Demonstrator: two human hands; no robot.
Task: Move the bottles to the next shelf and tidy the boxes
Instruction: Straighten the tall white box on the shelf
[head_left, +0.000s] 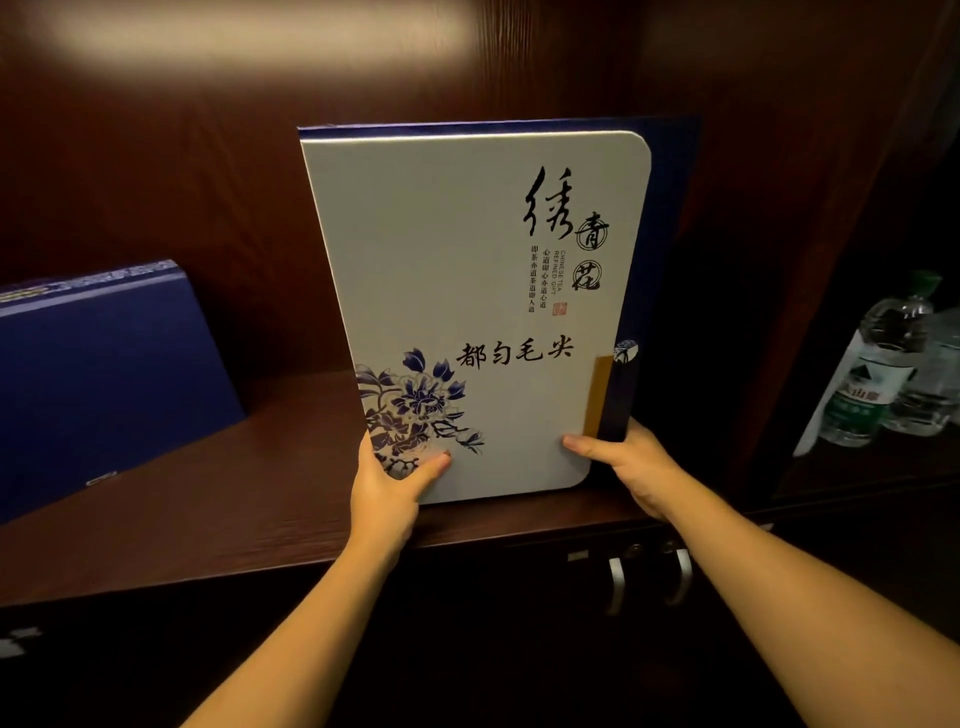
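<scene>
white tea box (467, 291) stood upright on the shelf (249, 499), left hand (387, 488) and right hand (634, 462) gripping its lower corners; blue box (98, 374) leaned left of it, bottles (878, 364) right.

Your left hand (395, 483) and right hand (631, 462) grip the bottom corners of a white tea gift box (467, 291), thumbs pressed on its front face. You hold it upright, slightly tilted, with its lower edge at the dark wooden shelf (234, 499). Blue flowers are printed just above your left thumb, black calligraphy higher up. Well to the left of your left hand, a blue box (98, 379) leans against the back panel. To the right of your right hand, past a divider, water bottles (878, 364) stand in the next compartment. Below your right wrist are two silver cabinet handles (649, 577).
</scene>
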